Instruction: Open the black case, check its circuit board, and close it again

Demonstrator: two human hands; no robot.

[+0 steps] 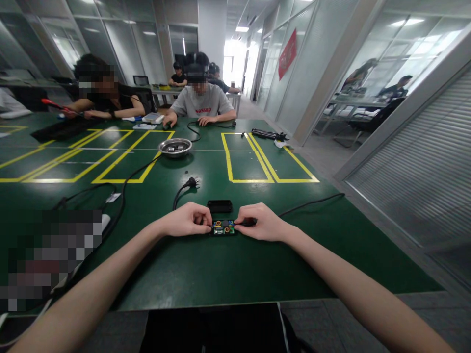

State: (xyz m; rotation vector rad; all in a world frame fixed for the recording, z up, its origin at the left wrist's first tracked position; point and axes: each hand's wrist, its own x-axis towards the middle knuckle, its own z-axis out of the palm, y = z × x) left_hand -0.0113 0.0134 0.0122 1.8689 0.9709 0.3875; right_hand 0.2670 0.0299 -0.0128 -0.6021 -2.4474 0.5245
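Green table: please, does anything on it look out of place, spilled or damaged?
The circuit board stands out: it lies exposed between the left hand and right hand, with a black shell apart just beyond it. I see no clear spill or damage.

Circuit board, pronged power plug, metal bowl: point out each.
Circuit board [223, 228]: head view, middle of its component side.
Pronged power plug [191, 183]: head view, its black body.
Metal bowl [175, 154]: head view, its near outer wall.

Single head-worn view, looking forward and down; green table near, toward 6 o'clock; corridor far, toward 12 o'clock.
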